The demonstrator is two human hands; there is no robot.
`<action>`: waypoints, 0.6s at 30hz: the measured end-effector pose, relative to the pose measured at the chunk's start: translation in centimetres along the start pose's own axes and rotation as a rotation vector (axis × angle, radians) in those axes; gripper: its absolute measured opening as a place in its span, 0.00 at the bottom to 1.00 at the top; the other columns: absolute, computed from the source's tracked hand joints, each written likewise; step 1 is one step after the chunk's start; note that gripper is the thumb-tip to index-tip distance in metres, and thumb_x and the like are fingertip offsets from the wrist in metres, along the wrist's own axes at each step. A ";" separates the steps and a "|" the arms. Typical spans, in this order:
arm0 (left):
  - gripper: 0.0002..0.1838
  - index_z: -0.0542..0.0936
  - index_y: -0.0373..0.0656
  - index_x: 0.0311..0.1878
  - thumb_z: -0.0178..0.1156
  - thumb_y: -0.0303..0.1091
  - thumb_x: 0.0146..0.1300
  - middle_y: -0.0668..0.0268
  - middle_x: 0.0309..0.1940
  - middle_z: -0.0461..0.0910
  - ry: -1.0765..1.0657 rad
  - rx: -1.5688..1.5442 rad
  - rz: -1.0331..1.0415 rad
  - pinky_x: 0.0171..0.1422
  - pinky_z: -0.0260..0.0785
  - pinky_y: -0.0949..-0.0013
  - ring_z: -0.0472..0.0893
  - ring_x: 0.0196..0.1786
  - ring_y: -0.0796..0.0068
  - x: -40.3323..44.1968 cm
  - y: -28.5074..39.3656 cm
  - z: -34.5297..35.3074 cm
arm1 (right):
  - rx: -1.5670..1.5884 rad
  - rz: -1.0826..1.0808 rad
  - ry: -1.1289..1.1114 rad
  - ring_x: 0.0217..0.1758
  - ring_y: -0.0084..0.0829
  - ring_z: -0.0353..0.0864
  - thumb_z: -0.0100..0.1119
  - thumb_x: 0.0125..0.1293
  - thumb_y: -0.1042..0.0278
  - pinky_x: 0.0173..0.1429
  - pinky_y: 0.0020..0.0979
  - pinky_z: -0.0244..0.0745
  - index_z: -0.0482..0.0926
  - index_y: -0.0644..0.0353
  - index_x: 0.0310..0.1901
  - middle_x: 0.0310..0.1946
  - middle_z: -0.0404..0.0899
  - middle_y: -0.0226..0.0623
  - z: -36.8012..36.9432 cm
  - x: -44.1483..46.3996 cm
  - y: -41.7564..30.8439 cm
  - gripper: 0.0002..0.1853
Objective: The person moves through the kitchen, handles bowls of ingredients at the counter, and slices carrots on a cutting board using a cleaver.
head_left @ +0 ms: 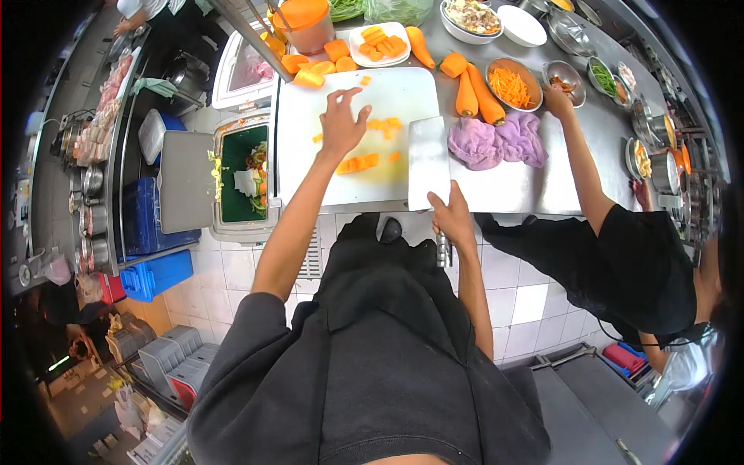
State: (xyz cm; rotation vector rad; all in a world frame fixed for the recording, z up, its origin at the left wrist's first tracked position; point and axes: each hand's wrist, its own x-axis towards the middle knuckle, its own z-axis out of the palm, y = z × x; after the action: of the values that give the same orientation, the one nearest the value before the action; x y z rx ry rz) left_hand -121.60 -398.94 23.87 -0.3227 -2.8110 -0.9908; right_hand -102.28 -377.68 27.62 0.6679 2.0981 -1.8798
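Note:
My left hand (342,122) is over the white cutting board (302,170), fingers spread apart, with nothing visible in them. Just beyond its fingertips lies a small carrot piece (366,80). My right hand (452,218) is wrapped round the handle of a cleaver (428,159), whose broad blade lies over the board's right edge. Between my hands, cut carrot chunks (358,163) and smaller carrot pieces (384,125) are scattered on the board. A purple cloth (477,144) rests to the right of the blade.
A white plate (397,56) of carrot pieces and whole carrots (487,97) sit behind the board. A co-worker's hand (558,101) reaches into a metal bowl (570,76) at right. An open bin (246,174) with scraps stands left. A bowl (513,84) holds shredded carrot.

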 end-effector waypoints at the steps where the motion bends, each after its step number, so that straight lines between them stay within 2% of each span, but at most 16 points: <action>1: 0.30 0.73 0.51 0.64 0.69 0.45 0.60 0.53 0.62 0.70 -0.104 -0.322 -0.037 0.64 0.66 0.52 0.73 0.61 0.55 -0.9 0.3 -1.7 | 0.002 -0.001 0.004 0.12 0.25 0.71 0.56 0.69 0.70 0.17 0.31 0.65 0.65 0.67 0.51 0.23 0.81 0.42 -0.3 -0.2 0.3 0.15; 2: 0.32 0.74 0.48 0.64 0.73 0.40 0.56 0.56 0.56 0.75 -0.251 -0.326 -0.041 0.58 0.72 0.62 0.79 0.53 0.58 -2.0 0.1 -2.7 | -0.003 -0.011 0.030 0.12 0.26 0.70 0.56 0.68 0.70 0.17 0.31 0.65 0.65 0.67 0.51 0.23 0.81 0.42 -0.6 -0.2 0.8 0.15; 4: 0.32 0.72 0.51 0.65 0.71 0.43 0.58 0.54 0.56 0.74 -0.367 -0.020 0.323 0.58 0.72 0.57 0.79 0.52 0.54 -6.0 -1.6 -3.7 | 0.011 -0.042 0.061 0.12 0.26 0.71 0.56 0.68 0.70 0.17 0.33 0.66 0.65 0.68 0.51 0.22 0.80 0.43 -1.1 -0.1 2.3 0.16; 5: 0.32 0.71 0.52 0.65 0.71 0.38 0.57 0.53 0.52 0.77 -0.350 0.122 0.413 0.56 0.74 0.59 0.81 0.51 0.53 -7.6 -2.5 -3.7 | 0.015 -0.045 0.062 0.12 0.26 0.71 0.56 0.68 0.70 0.17 0.33 0.66 0.65 0.68 0.51 0.22 0.80 0.43 -1.2 0.0 2.6 0.16; 7: 0.32 0.70 0.50 0.66 0.70 0.31 0.59 0.53 0.49 0.80 -0.423 -0.188 0.097 0.57 0.74 0.58 0.81 0.53 0.57 -8.6 -4.3 -3.0 | -0.008 -0.018 0.091 0.12 0.27 0.71 0.57 0.68 0.69 0.17 0.33 0.66 0.65 0.68 0.50 0.20 0.79 0.43 -1.2 0.3 2.8 0.16; 8: 0.32 0.70 0.50 0.66 0.70 0.31 0.59 0.53 0.49 0.80 -0.414 -0.185 0.098 0.57 0.74 0.58 0.81 0.53 0.57 -8.1 -5.0 -3.0 | -0.074 -0.019 0.082 0.13 0.29 0.73 0.57 0.68 0.68 0.17 0.35 0.67 0.65 0.69 0.50 0.19 0.77 0.45 -1.4 0.6 3.1 0.17; 10: 0.29 0.70 0.46 0.66 0.68 0.28 0.62 0.53 0.48 0.81 -0.502 -0.603 -0.300 0.56 0.74 0.63 0.81 0.53 0.65 -7.4 -5.9 -3.0 | -0.138 -0.026 0.087 0.13 0.31 0.75 0.57 0.68 0.67 0.18 0.36 0.68 0.65 0.69 0.50 0.19 0.78 0.46 -1.1 0.6 2.7 0.17; 12: 0.29 0.69 0.45 0.66 0.68 0.29 0.63 0.52 0.48 0.81 -0.475 -0.668 -0.313 0.54 0.75 0.65 0.81 0.52 0.67 -6.9 -6.5 -3.1 | -0.206 -0.045 0.088 0.14 0.33 0.76 0.57 0.68 0.67 0.19 0.38 0.69 0.65 0.69 0.50 0.20 0.78 0.48 -0.7 1.0 2.1 0.17; 14: 0.29 0.69 0.44 0.66 0.68 0.30 0.63 0.52 0.48 0.81 -0.456 -0.732 -0.319 0.52 0.75 0.67 0.80 0.52 0.70 -6.8 -6.8 -3.4 | -0.343 -0.071 0.121 0.21 0.49 0.82 0.55 0.69 0.67 0.27 0.47 0.74 0.64 0.69 0.49 0.24 0.80 0.58 -0.2 0.8 1.7 0.16; 15: 0.30 0.68 0.45 0.67 0.68 0.29 0.63 0.56 0.47 0.80 -0.470 -0.774 -0.334 0.54 0.74 0.68 0.80 0.51 0.71 -6.5 -5.9 -4.4 | -0.351 -0.079 0.118 0.21 0.49 0.82 0.55 0.69 0.67 0.27 0.47 0.74 0.64 0.69 0.49 0.24 0.80 0.58 0.0 1.0 2.3 0.16; 17: 0.32 0.67 0.45 0.69 0.67 0.28 0.63 0.59 0.46 0.80 -0.467 -0.828 -0.345 0.56 0.74 0.68 0.79 0.50 0.72 -6.2 -4.5 -5.7 | -0.595 -0.268 0.253 0.32 0.65 0.81 0.54 0.69 0.68 0.36 0.55 0.73 0.63 0.68 0.48 0.29 0.80 0.66 0.4 1.7 4.1 0.15; 18: 0.35 0.66 0.46 0.70 0.69 0.28 0.62 0.61 0.45 0.79 -0.448 -0.917 -0.344 0.57 0.74 0.68 0.79 0.49 0.73 -6.2 -4.1 -6.0 | -0.547 -0.197 0.220 0.40 0.72 0.77 0.53 0.69 0.68 0.42 0.59 0.70 0.62 0.67 0.49 0.32 0.79 0.70 0.5 1.1 2.8 0.15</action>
State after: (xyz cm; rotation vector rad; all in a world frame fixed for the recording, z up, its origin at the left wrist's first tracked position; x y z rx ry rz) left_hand -116.30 -406.85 24.77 -0.1509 -2.5812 -2.5389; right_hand -101.94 -377.83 24.60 0.5674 2.7410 -1.2483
